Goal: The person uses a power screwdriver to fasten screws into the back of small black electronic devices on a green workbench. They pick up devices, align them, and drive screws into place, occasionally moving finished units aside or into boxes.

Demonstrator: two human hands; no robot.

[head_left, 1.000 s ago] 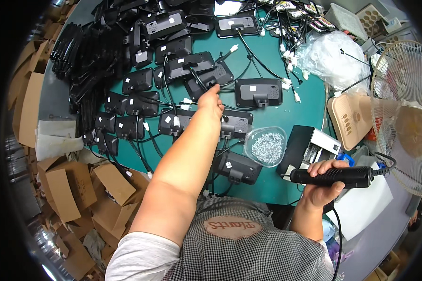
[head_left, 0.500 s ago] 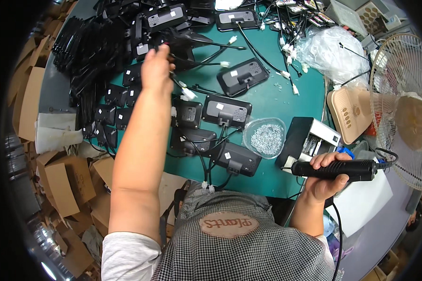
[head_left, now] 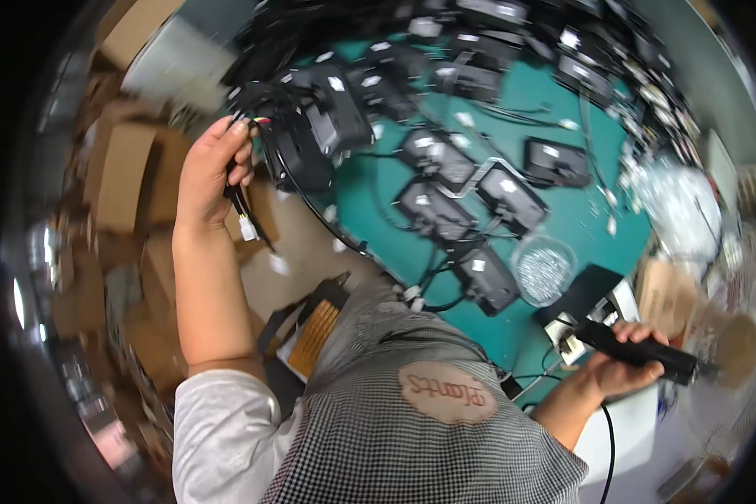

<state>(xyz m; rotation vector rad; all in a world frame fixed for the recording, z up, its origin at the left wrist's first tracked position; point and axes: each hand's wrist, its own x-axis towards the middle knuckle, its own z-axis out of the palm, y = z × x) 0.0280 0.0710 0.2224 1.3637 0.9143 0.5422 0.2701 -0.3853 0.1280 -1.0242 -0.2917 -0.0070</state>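
Left hand (head_left: 208, 172), at 10 o'clock, closed around cable bundle (head_left: 242, 214); black unit (head_left: 298, 151) hung just beside it, off table edge, so weight is borne by wires. Clear dish (head_left: 543, 269) of small parts kept at 3 o'clock. Right hand (head_left: 622, 361), at 4 o'clock, wrapped fully around black power driver (head_left: 638, 351), held ready over teal table (head_left: 580, 214).

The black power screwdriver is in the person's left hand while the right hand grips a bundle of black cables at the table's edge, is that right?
Not quite: the hands are swapped. In the head view the black power screwdriver is in the right hand, and the left hand grips the bundle of black cables at the edge of the green table.
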